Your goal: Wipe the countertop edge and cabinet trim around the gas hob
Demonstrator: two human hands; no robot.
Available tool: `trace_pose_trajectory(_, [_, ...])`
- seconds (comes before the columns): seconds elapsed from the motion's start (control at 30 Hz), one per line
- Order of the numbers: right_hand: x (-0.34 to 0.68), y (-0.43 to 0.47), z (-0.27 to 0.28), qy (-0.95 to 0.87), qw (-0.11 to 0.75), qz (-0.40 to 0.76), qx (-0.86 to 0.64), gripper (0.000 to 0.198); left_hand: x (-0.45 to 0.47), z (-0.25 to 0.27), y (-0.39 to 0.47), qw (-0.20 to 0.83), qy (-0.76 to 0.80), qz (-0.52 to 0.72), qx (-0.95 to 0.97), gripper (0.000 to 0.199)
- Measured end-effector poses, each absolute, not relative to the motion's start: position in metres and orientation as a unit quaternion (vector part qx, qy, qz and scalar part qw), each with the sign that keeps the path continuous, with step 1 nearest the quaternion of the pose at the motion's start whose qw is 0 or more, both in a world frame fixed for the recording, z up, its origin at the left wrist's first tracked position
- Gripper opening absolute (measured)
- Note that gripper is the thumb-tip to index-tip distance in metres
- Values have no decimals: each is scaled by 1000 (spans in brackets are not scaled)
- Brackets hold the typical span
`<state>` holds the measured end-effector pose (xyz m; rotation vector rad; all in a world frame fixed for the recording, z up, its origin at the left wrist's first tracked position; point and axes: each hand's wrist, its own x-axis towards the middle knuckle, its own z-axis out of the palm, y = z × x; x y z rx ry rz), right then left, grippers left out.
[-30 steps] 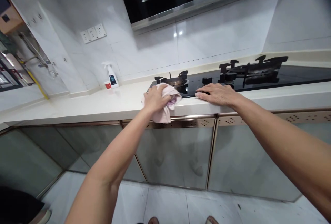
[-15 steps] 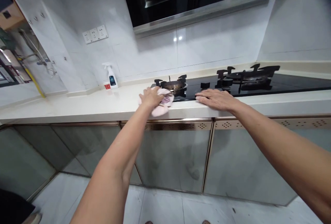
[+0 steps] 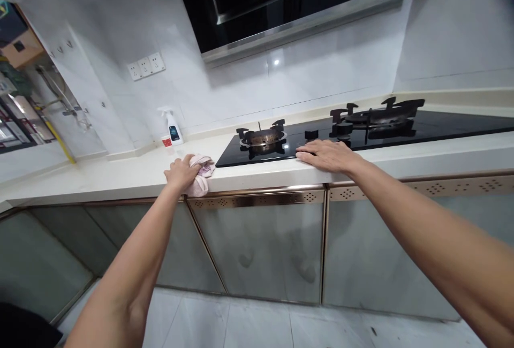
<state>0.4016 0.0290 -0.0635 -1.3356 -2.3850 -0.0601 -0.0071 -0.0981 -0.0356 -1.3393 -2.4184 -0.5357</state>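
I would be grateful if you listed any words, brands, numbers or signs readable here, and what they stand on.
No text can be read.
Spray bottle: the dark label is too small to read.
Small red item: pale marks, too blurred.

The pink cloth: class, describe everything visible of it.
The pink cloth is pale, with a purplish patch, and looks like soft fabric. Bunched and creased, it is held in the left hand at the front edge of the white counter, beside the black hob's left corner, its lower part hanging over the edge.
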Motion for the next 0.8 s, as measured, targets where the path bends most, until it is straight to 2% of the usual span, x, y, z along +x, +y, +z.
trace_pose_trajectory(0.23, [398, 26, -60, -846, 198, -12, -495, 64, 30, -55, -123, 229, -791, -274, -497, 49])
trace_pose_trajectory(0.43, [398, 26, -60, -845, 184, -19, -502, 65, 113, -80, -113, 256, -715, -340, -555, 45])
trace_pose_trajectory(0.63, [401, 36, -63, -845, 184, -19, -502, 69, 196, -92, -90, 275, -616, -326, -662, 52])
trace_pose_trajectory(0.8, [405, 45, -65, -851, 169, -16, -497, 69, 203, -89, -84, 262, -594, -278, -708, 55])
